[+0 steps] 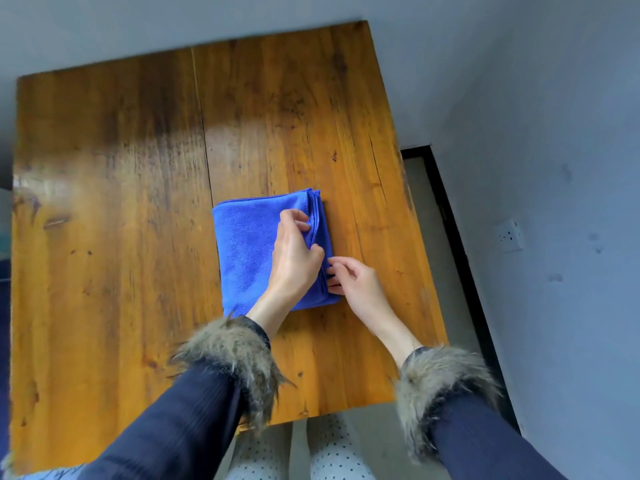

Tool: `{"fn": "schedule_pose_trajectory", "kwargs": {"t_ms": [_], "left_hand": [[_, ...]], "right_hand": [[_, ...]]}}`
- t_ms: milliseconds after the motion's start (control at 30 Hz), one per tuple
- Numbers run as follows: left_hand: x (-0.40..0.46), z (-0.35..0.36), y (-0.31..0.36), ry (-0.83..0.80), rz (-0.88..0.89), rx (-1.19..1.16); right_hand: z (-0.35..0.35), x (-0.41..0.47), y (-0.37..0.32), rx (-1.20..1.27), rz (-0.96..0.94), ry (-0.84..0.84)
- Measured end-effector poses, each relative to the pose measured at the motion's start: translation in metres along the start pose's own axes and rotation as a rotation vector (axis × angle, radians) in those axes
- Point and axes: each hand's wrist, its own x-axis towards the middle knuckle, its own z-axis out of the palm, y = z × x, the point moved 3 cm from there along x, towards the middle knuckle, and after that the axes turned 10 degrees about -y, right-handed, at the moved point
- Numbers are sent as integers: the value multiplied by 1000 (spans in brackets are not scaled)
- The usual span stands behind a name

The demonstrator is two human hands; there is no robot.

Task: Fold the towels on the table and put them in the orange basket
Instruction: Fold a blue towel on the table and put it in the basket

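Towel (246,251) folded | long axis near-far | layered edges face right

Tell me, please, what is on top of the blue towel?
The left hand rests on the blue towel, fingers at its right edge. The right hand touches that edge from the side. The towel under the left hand is hidden.

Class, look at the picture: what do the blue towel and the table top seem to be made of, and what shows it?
Towel: probably microfibre or terry cloth; soft, fuzzy, matte nap with stitched edges. Table: wood planks, likely varnished; visible grain, knots, a seam between boards, and glossy light patches.
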Motion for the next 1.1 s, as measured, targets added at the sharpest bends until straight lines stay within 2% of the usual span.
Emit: {"fn": "schedule_pose_trajectory", "kwargs": {"t_ms": [133, 233, 367, 533, 600, 700, 800, 867, 900, 967, 1033, 1100], "left_hand": [[-9, 5, -3, -76, 126, -26], [-20, -15, -11, 15, 257, 35], [-20, -50, -38, 192, 261, 517], [-18, -47, -61, 7, 262, 825], [-17, -44, -66, -19, 261, 875], [-14, -42, -69, -2, 266, 907], [-12, -37, -73, -7, 270, 951], [-11, -34, -73, -25, 246, 980], [-10, -33, -73, -31, 232, 984], [-8, -31, -71, -34, 220, 957], [-8, -34, -69, -10, 241, 896], [-7, -42, -69, 46, 271, 842]], "right_hand": [[-1, 3, -2, 28, 33, -9], [-1, 12, -10, -25, 51, 7], [5, 28, -28, -270, 27, 61], [20, 42, -39, -589, 87, 125], [20, 44, -37, -562, 71, 119], [17, 41, -34, -371, 24, 81], [13, 42, -33, -189, 74, 91], [13, 41, -36, -199, 88, 153], [14, 38, -39, -303, 39, 233], [20, 30, -50, -673, -203, 405], [37, 28, -55, -1027, -467, 392], [49, 38, -52, -1213, -523, 268]]}}
